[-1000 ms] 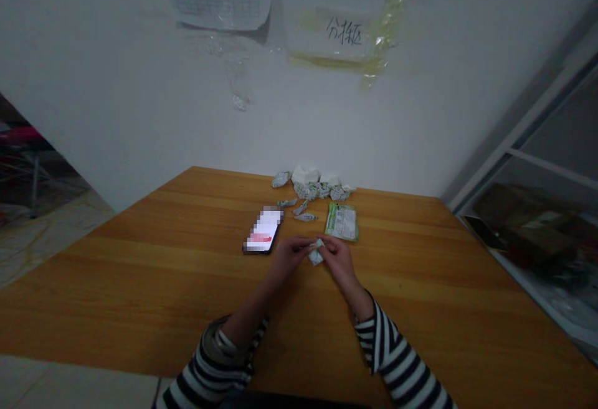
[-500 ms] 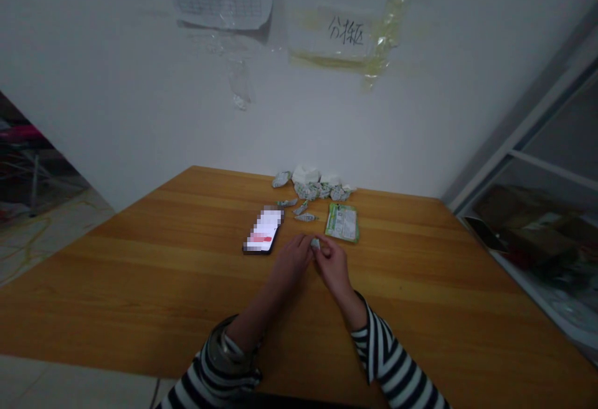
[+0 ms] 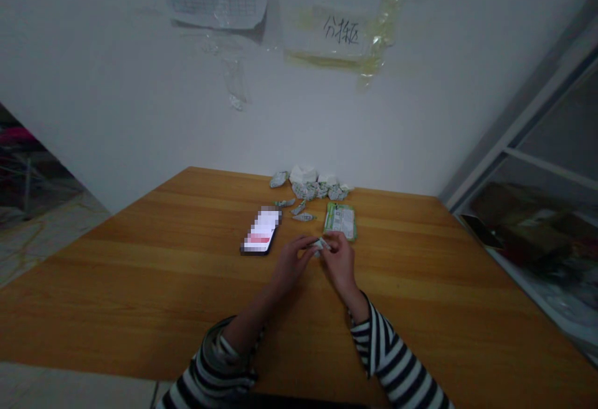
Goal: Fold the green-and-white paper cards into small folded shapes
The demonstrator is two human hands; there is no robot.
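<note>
As fingers point(image 3: 304, 245) pinch creased wrapper point(image 3: 320, 244), grainy tabletop point(image 3: 140, 284)

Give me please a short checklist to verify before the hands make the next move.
Grip: ok, the small folded wrapper is pinched between the left hand and the right hand.
Wrapper in view: not ok, the fingers cover much of it.
Smartphone: ok, it lies apart from the left hand on the wooden table.
Green printed packet: cannot tell whether the right hand touches its near edge.
Pile of crumpled wrappers: ok, it lies near the far table edge, away from both hands.
</note>
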